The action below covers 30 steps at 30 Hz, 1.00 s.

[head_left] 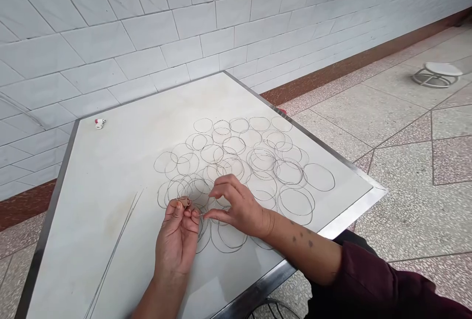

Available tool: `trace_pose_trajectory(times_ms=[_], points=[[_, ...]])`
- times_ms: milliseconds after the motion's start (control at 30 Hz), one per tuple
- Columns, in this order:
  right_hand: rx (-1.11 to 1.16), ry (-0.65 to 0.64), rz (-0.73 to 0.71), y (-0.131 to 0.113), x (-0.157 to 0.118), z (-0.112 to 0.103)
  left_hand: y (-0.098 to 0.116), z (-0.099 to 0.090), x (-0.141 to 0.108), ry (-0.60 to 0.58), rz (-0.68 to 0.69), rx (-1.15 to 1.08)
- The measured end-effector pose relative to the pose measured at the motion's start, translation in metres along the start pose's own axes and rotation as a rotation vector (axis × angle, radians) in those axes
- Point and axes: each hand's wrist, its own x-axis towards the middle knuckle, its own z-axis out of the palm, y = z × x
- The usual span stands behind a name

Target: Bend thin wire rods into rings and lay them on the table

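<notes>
My left hand (177,240) is palm up above the white tabletop, its fingers curled closed on a thin wire (201,215). A small brown wrap or piece (185,202) shows at its fingertips; whether it is worn on a finger or held, I cannot tell. My right hand (239,206) is just to the right, thumb and forefinger spread apart, with its thumb tip close to the wire's end. Beneath and beyond both hands lie several thin wire rings (289,171), many overlapping.
Straight lengths of wire (114,250) lie on the table (129,147) at left. A small white and red item (99,123) sits near the far left corner. Metal edging (332,154) borders the table, and a tiled wall (147,53) stands behind. A round stool (438,73) is on the floor at right.
</notes>
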Motion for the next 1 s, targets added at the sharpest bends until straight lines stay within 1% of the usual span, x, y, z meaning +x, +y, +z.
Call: trace_pose_trajectory(times_ms=[33,100,200,233,300,433,567,800,1000], points=[[0.057,0.002,0.060,0.0001,0.0002,-0.0013,-0.0001,-0.0001,-0.0001,-0.003,0.004,-0.006],[0.211,-0.046,0.238,-0.0002,0.0012,-0.0045,-0.0003,-0.0004,-0.0001,-0.006,0.016,-0.017],[0.540,-0.203,0.544,-0.0015,0.0038,-0.0087,-0.0003,-0.0009,0.0003,0.011,0.031,-0.030],[0.651,-0.246,0.620,-0.0018,0.0046,-0.0095,-0.0003,-0.0011,0.0005,0.014,0.034,-0.035],[0.848,-0.291,0.713,-0.0014,0.0060,-0.0096,-0.0001,-0.0014,0.0007,0.007,0.038,-0.044],[1.085,-0.281,0.787,0.0018,0.0074,-0.0072,0.0002,-0.0014,0.0007,-0.015,0.036,-0.058],[1.182,-0.264,0.842,0.0041,0.0068,-0.0054,0.0002,-0.0011,0.0005,-0.038,0.004,-0.041],[1.227,-0.210,0.934,0.0045,0.0045,-0.0035,0.0009,0.0005,-0.0017,-0.055,-0.019,-0.024],[1.196,-0.163,0.934,0.0023,0.0058,-0.0008,0.0006,0.0028,-0.0034,-0.025,-0.050,-0.022]])
